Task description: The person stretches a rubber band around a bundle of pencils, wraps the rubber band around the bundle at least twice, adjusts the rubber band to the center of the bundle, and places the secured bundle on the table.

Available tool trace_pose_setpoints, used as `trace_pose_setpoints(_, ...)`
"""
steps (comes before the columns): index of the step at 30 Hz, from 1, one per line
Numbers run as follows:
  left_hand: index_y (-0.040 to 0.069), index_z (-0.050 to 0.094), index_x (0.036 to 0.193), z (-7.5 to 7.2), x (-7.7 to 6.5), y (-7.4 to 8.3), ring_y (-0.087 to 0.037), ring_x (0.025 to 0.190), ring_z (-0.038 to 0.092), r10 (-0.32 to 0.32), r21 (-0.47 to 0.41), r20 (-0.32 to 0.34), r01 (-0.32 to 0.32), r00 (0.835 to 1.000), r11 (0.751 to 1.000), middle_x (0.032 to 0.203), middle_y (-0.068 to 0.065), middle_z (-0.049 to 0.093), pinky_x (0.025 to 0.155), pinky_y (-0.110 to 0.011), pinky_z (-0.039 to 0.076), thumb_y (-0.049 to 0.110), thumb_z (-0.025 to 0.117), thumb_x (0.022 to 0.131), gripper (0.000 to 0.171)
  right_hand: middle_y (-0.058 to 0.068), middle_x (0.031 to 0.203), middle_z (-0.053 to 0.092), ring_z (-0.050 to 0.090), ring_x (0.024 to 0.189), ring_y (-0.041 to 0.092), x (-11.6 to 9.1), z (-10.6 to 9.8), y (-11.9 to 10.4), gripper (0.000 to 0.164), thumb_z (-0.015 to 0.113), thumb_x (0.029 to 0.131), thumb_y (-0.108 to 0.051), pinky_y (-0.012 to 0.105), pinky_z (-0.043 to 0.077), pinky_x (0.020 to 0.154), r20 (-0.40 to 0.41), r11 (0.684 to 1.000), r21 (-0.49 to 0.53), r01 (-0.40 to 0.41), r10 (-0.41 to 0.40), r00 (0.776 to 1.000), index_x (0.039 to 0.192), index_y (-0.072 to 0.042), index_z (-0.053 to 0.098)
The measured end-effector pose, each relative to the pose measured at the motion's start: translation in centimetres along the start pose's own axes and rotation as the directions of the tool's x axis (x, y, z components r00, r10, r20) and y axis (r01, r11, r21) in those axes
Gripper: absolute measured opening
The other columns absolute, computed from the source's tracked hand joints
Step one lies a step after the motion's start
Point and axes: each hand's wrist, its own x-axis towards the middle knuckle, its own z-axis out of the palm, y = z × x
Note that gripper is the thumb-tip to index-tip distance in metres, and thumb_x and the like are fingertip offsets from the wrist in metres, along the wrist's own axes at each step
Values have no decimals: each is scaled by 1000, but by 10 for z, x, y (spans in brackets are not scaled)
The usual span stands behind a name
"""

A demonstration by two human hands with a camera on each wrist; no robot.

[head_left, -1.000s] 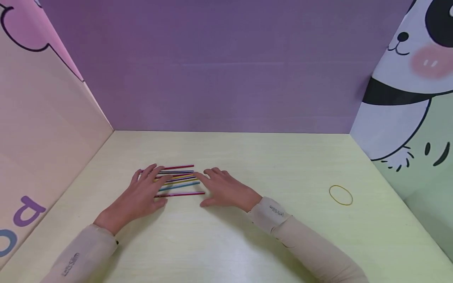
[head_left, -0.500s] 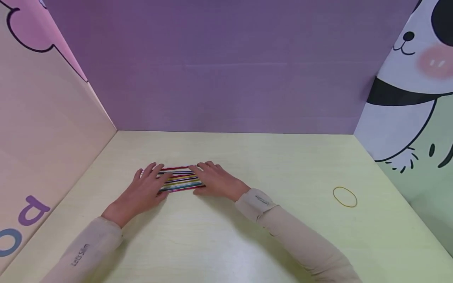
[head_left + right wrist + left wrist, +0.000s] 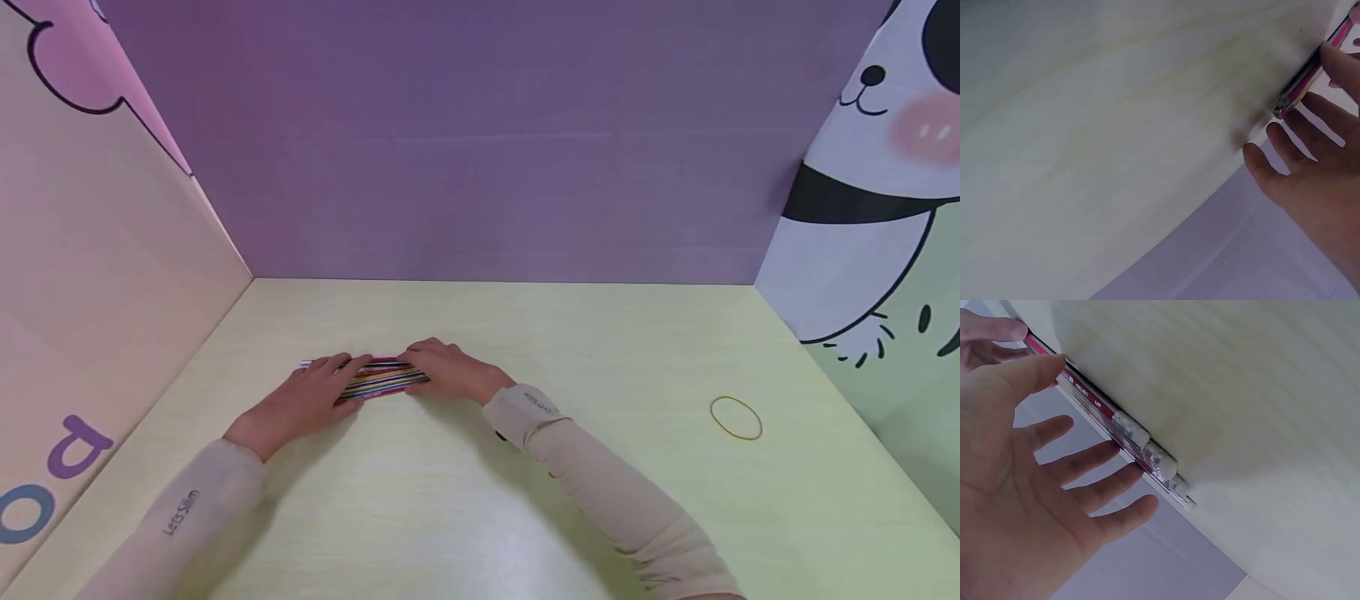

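Several pencils with red, blue, yellow and dark stripes (image 3: pixel 384 380) lie side by side on the table, squeezed into a narrow row. My left hand (image 3: pixel 303 402) holds their left part, thumb along the near side and fingertips at the far side. White eraser ends (image 3: pixel 1161 461) stick out past these fingers in the left wrist view. At the other end of the row, my right hand (image 3: pixel 453 372) pinches the pencils between thumb and fingers. Its last two fingers reach beyond the pencil tips in the right wrist view. Both palms partly cover the row from above.
A thin yellow rubber band (image 3: pixel 737 418) lies on the right side of the pale table (image 3: pixel 525 517). A purple wall (image 3: pixel 495 167) closes off the back, with printed panels at the left (image 3: pixel 112 275) and right (image 3: pixel 885 275).
The spread pencils have been pressed together into a tighter row. My right hand has moved left and away from me onto their ends; my left hand's fingers have closed in.
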Motion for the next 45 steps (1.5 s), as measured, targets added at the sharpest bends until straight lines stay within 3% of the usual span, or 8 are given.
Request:
trace_pose_setpoints(9,5,58,129,2,7,-9,-37,102,58,24,-67,-58,-28,998,997,115,-16,61,82,-57,49,13,73,90,43,-6,97,71,58,86,12,4,-7,-5,15,70,94,-14,21,46,82,-86,998,-30,61,-63,994,109,-12,74)
trace_pose_setpoints(20,0,57,134,6,5,-8,-46,113,55,18,-2,-43,-18,999,1000,125,-24,56,88,-63,47,14,68,94,44,0,143,49,44,129,21,-10,3,-16,53,48,105,-37,38,42,104,-2,952,-289,-100,104,995,153,-19,37)
trace_pose_setpoints(25,2,56,134,0,6,-11,-49,119,51,-29,-57,-52,26,998,998,129,-26,55,91,-67,43,18,67,94,44,3,153,42,36,141,23,-15,-3,-3,57,50,105,-36,40,34,114,-28,981,86,-172,175,984,155,-16,32)
trace_pose_setpoints(28,0,51,138,-7,7,-21,-51,128,42,-117,-217,-39,106,992,970,138,-29,48,98,-70,36,25,60,100,47,4,156,38,36,144,22,-18,-8,6,58,48,105,-38,39,32,115,-18,852,475,-218,257,966,155,-15,33)
trace_pose_setpoints(31,-2,41,145,-14,6,-36,-52,138,29,-232,-482,12,209,973,851,149,-31,36,106,-70,27,37,46,106,55,3,154,41,38,143,21,-20,-13,12,55,46,105,-39,41,29,117,-17,562,804,-196,351,936,153,-13,36)
trace_pose_setpoints(37,-4,16,155,-8,-1,-65,-43,150,5,-364,-857,140,296,921,421,162,-27,9,120,-57,5,53,22,107,75,13,152,44,36,144,25,-10,-7,11,56,43,106,-38,39,18,121,-3,-12,1000,11,529,848,151,-4,37)
trace_pose_setpoints(41,-5,11,156,5,-7,-76,-32,152,0,-425,-953,171,258,889,158,165,-20,3,122,-39,-1,55,22,105,79,17,152,43,36,144,26,1,5,2,60,42,106,-40,36,17,122,-8,-143,984,105,557,831,149,2,38)
trace_pose_setpoints(45,-1,11,157,12,-15,-73,-25,153,0,-425,-980,165,198,890,33,165,-14,5,122,-28,0,55,28,105,78,16,152,43,36,144,25,8,16,-9,61,43,105,-41,35,17,122,-50,-172,970,174,557,829,147,3,40)
